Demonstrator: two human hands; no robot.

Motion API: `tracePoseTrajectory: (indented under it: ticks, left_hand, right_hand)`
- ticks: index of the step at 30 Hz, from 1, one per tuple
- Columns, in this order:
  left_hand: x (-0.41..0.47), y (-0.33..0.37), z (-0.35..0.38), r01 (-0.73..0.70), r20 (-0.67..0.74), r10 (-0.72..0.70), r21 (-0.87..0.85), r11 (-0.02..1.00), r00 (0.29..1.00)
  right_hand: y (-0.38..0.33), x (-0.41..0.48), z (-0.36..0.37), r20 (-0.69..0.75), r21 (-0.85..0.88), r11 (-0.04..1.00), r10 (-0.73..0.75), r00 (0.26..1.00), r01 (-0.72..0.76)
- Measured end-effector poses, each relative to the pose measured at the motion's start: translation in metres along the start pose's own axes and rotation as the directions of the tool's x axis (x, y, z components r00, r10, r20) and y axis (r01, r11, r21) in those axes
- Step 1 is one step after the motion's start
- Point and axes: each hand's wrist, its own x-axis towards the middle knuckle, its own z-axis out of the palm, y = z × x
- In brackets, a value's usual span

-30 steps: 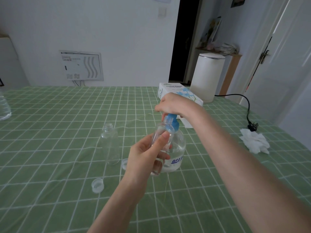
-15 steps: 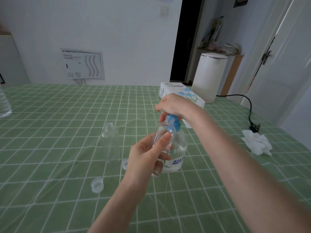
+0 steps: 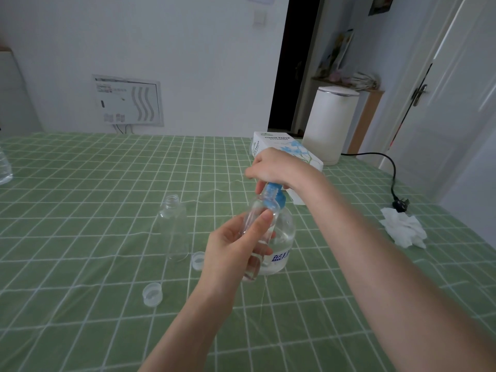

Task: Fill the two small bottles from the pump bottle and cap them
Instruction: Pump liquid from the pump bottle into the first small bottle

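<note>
My left hand [image 3: 233, 251] grips a small clear bottle [image 3: 256, 216], tilted, with its open neck up against the blue pump head. The clear pump bottle [image 3: 281, 237] with liquid and a blue label stands on the table right behind it. My right hand [image 3: 276, 167] rests on top of the blue pump head [image 3: 276, 197], fingers curled over it. A second small clear bottle [image 3: 174, 226] stands uncapped to the left. Two clear caps lie on the table: one [image 3: 198, 260] beside my left hand, one [image 3: 152, 294] nearer me.
A green checked cloth [image 3: 80, 210] covers the table. A tissue box [image 3: 271, 143] stands behind my right hand. A crumpled tissue [image 3: 402, 229] and a black plug with cable [image 3: 400, 204] lie at the right. Part of a water bottle [image 3: 4, 167] shows at the left edge.
Both hands keep their hold and place; the view has shifted slightly. No clear change in the bottles.
</note>
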Motion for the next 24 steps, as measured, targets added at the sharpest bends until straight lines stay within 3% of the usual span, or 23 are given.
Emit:
tracePoseTrajectory:
  ticks: [14, 24]
  left_hand:
    - [0.001, -0.003, -0.002, 0.02, 0.008, -0.02, -0.01, 1.0, 1.0]
    - [0.001, 0.0, 0.0, -0.01, 0.006, 0.01, -0.006, 1.0, 1.0]
  right_hand:
    - [0.004, 0.003, 0.008, 0.067, 0.052, 0.998, 0.04, 0.997, -0.044]
    - [0.0, -0.002, -0.003, 0.02, 0.012, 1.0, 0.008, 1.0, -0.008]
